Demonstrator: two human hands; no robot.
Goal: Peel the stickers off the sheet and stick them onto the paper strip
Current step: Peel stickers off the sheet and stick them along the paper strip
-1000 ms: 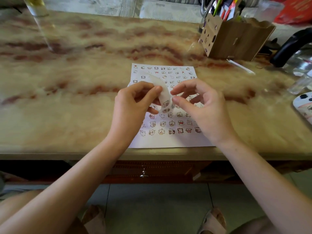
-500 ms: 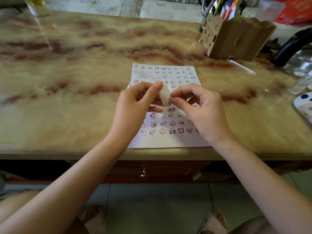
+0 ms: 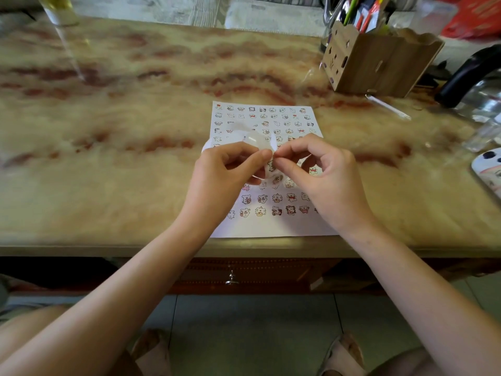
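A white sticker sheet printed with rows of small cartoon animals lies flat near the table's front edge. Just above its middle, my left hand grips a curled white paper strip that carries a few stickers. My right hand meets it from the right, thumb and forefinger pinched at the strip's edge against my left thumb tip. Whether a sticker sits between the right fingertips is hidden.
A wooden pen holder full of pens stands at the back right, with a clear stick lying in front of it. A black handle and a patterned object sit at the right edge. A bottle stands far left.
Both hands have drawn closer together and shifted slightly away from me. The strip has curled tighter in my left hand, and my right fingertips now pinch at its edge.
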